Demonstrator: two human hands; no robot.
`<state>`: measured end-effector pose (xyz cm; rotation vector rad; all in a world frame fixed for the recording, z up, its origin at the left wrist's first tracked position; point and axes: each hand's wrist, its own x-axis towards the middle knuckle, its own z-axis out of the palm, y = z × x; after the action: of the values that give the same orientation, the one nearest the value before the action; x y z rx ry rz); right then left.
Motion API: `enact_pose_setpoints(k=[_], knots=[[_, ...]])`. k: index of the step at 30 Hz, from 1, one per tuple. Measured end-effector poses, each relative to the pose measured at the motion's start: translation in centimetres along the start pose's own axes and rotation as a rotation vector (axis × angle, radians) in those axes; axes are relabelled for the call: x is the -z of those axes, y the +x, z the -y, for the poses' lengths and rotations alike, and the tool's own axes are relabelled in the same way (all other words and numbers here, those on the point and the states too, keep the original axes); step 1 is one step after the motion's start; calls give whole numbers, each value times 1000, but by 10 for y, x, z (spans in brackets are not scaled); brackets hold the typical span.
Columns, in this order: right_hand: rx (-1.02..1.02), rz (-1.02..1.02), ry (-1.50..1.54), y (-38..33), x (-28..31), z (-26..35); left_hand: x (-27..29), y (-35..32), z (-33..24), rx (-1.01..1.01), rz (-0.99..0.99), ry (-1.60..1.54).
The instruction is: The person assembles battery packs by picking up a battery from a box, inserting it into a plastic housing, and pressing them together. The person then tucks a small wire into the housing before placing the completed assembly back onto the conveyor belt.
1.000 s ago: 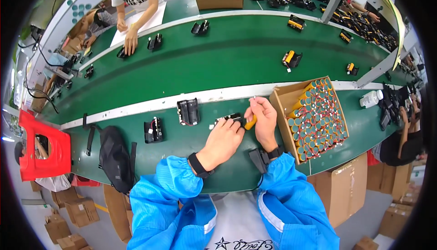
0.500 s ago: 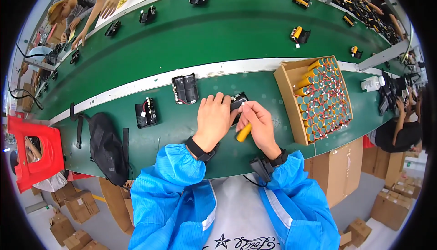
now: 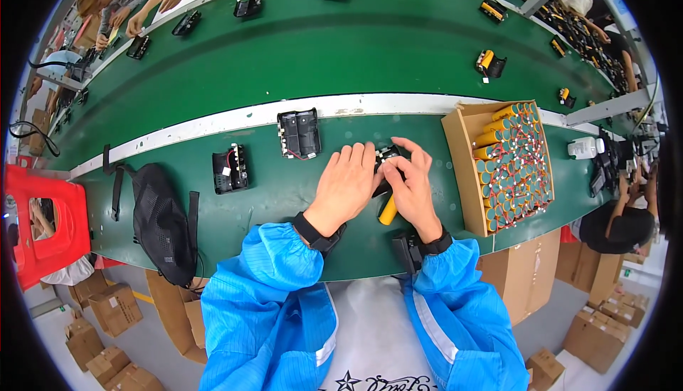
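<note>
My left hand (image 3: 341, 188) holds the near-left side of a small black plastic battery casing (image 3: 386, 154), its fingers partly over it. On the casing's right side, my right hand (image 3: 413, 192) grips with the thumb pressed on the near edge and fingers curled past the far edge. Most of the casing is hidden under both hands. A yellow cylindrical battery (image 3: 388, 211) sticks out below the hands, beside the right palm; its upper end is covered. To the left lie an open black casing (image 3: 299, 133) with a red wire and another black casing (image 3: 230, 169) with a white connector.
A cardboard box (image 3: 466, 170) full of yellow wired batteries stands at the right. A black bag (image 3: 162, 224) lies at the left, near a red stool (image 3: 46, 224). Beyond a white rail (image 3: 356, 103), a green belt (image 3: 284, 56) carries several casings. Other people work around it.
My right hand's fingers have shifted from a pinch at a white connector to a grip around the casing. The view has turned slightly, and casings on the belt appear shifted.
</note>
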<state>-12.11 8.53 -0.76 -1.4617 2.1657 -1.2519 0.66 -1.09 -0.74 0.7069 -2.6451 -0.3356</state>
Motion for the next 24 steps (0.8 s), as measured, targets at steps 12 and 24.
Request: enact_pose_setpoints(k=[12, 24], knots=[[-245, 122, 59, 7, -6, -3, 5, 3, 0, 22, 131, -119], [-235, 56, -79, -2, -8, 14, -1, -10, -6, 47, 155, -203]])
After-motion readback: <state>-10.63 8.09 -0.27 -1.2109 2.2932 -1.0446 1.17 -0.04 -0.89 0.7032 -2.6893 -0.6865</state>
